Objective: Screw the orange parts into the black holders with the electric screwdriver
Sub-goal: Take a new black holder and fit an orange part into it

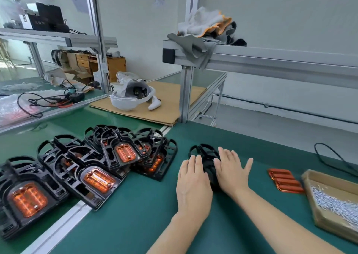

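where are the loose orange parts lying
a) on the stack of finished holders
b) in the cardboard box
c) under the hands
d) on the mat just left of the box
d: the loose orange parts lie on the green mat, beside the left edge of the cardboard box, which holds screws.

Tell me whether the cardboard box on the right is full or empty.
Partly full: the brown cardboard box holds a layer of small silver screws, with bare wall above.

A dark green mat-covered workbench (pixel 135 205) carries overlapping black plastic holders with orange inserts (pixel 93 168) at left, one bare black holder (pixel 205 155) in the middle, a stack of flat orange parts (pixel 284 180) and a cardboard tray of small silver screws (pixel 333 201) at right, brown cardboard sheet (pixel 164 106) far.
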`<state>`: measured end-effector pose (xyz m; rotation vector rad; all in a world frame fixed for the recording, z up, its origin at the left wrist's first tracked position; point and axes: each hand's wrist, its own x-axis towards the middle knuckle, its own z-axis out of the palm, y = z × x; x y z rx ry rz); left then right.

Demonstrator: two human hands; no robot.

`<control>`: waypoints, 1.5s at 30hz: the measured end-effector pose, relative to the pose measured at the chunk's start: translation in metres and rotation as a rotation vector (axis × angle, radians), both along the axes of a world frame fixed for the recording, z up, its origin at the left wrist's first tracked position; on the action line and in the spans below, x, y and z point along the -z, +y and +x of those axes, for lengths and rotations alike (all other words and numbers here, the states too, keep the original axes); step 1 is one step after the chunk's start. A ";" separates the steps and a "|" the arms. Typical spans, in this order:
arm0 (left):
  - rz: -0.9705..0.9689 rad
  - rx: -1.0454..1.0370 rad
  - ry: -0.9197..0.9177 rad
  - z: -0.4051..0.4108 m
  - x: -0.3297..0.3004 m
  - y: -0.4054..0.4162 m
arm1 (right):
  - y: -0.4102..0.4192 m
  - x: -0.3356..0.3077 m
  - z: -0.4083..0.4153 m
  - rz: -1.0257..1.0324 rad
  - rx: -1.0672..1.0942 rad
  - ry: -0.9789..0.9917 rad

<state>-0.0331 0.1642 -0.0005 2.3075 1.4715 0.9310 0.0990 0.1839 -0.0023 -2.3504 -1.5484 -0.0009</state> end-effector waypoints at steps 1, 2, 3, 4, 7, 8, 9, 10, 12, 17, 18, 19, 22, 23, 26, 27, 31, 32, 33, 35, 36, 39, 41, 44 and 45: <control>-0.016 -0.007 0.013 0.004 0.003 0.000 | -0.004 0.001 0.006 -0.009 0.023 0.000; -0.031 -0.012 0.017 0.008 0.006 0.000 | -0.008 0.002 0.011 -0.020 0.047 -0.002; -0.055 -0.014 0.006 0.012 0.007 -0.001 | -0.011 0.003 0.015 -0.033 0.068 -0.004; -0.081 -0.015 -0.007 0.015 0.009 -0.002 | -0.014 0.004 0.018 -0.046 0.085 -0.005; -0.140 -0.065 0.012 0.019 0.019 -0.003 | -0.021 0.007 0.022 -0.073 0.109 0.012; -0.159 -0.089 0.036 0.020 0.022 -0.003 | -0.024 0.008 0.022 -0.079 0.111 0.021; -0.177 -0.114 0.060 0.021 0.025 -0.003 | -0.025 0.010 0.021 -0.086 0.109 0.031; -0.189 -0.132 0.077 0.022 0.026 -0.002 | -0.027 0.011 0.020 -0.092 0.104 0.042; -0.196 -0.152 0.104 0.025 0.028 -0.002 | -0.029 0.014 0.018 -0.100 0.090 0.067; -0.219 -0.152 0.157 0.028 0.028 -0.003 | -0.033 0.020 0.014 -0.072 0.051 0.105; -0.222 -0.148 0.162 0.028 0.028 -0.003 | -0.034 0.020 0.014 -0.068 0.047 0.108; -0.226 -0.144 0.164 0.028 0.028 -0.003 | -0.034 0.020 0.013 -0.060 0.044 0.116; -0.255 -0.135 0.144 0.029 0.024 -0.003 | -0.036 0.018 0.012 -0.027 0.022 0.151; -0.273 -0.133 0.122 0.029 0.022 -0.004 | -0.036 0.018 0.011 -0.011 0.011 0.165; -0.332 -0.118 0.029 0.031 0.016 -0.008 | -0.041 0.016 0.011 0.046 -0.012 0.252; -0.349 -0.107 -0.005 0.032 0.014 -0.011 | -0.044 0.015 0.012 0.076 -0.018 0.300; -0.408 -0.049 -0.199 0.036 0.005 -0.028 | -0.061 0.004 0.017 0.219 -0.023 0.497; -0.424 -0.030 -0.260 0.037 0.002 -0.034 | -0.066 0.001 0.019 0.253 -0.019 0.522; -0.441 -0.008 -0.318 0.039 -0.001 -0.041 | -0.072 -0.002 0.021 0.284 -0.012 0.542; -0.451 0.035 -0.404 0.043 -0.006 -0.052 | -0.085 -0.007 0.025 0.333 0.005 0.570; -0.447 0.054 -0.434 0.045 -0.009 -0.057 | -0.091 -0.008 0.028 0.355 0.012 0.577; -0.447 0.110 -0.508 0.053 -0.013 -0.070 | -0.113 -0.009 0.036 0.417 0.052 0.588; -0.459 0.147 -0.554 0.059 -0.015 -0.078 | -0.129 -0.008 0.041 0.464 0.076 0.597; -0.490 0.197 -0.624 0.069 -0.017 -0.090 | -0.153 -0.009 0.045 0.518 0.086 0.581; -0.502 0.205 -0.654 0.073 -0.017 -0.093 | -0.161 -0.009 0.046 0.537 0.089 0.573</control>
